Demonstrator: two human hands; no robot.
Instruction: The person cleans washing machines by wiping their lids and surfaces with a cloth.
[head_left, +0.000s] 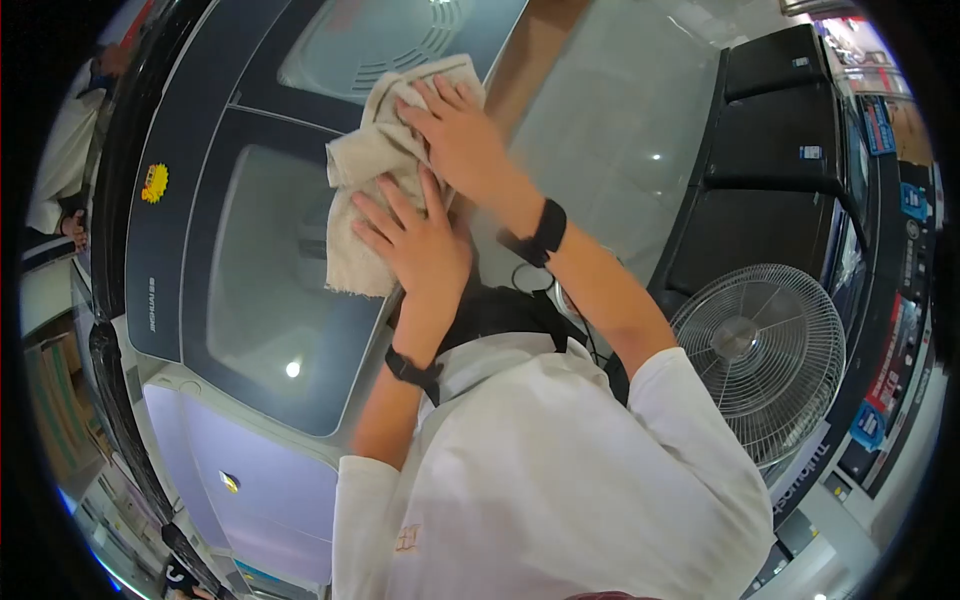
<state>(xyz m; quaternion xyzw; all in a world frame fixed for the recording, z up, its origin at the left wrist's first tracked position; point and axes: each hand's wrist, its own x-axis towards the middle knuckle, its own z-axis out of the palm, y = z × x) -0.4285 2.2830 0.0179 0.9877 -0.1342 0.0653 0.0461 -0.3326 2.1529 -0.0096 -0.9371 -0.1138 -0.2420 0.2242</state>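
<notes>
A beige towel (362, 215) lies bunched and partly folded on the dark grey top of a twin-lidded appliance (195, 225) that looks like a washing machine, near the edge closest to me. My left hand (420, 235) rests on the towel's lower part with its fingers spread. Farther up, my right hand (465, 140) lies on the towel, fingers apart and slightly bent. Both palms face down, and neither hand is wrapped round the cloth. One lid has a large translucent window (270, 270); the towel covers part of the other lid's edge.
To the right stands a metal fan (740, 340) with a round wire cage. Several black panels (755, 140) line the far side of the glossy floor (600, 130). A pale machine (250, 460) adjoins the appliance. At the far left, another person's hand (75, 229) shows.
</notes>
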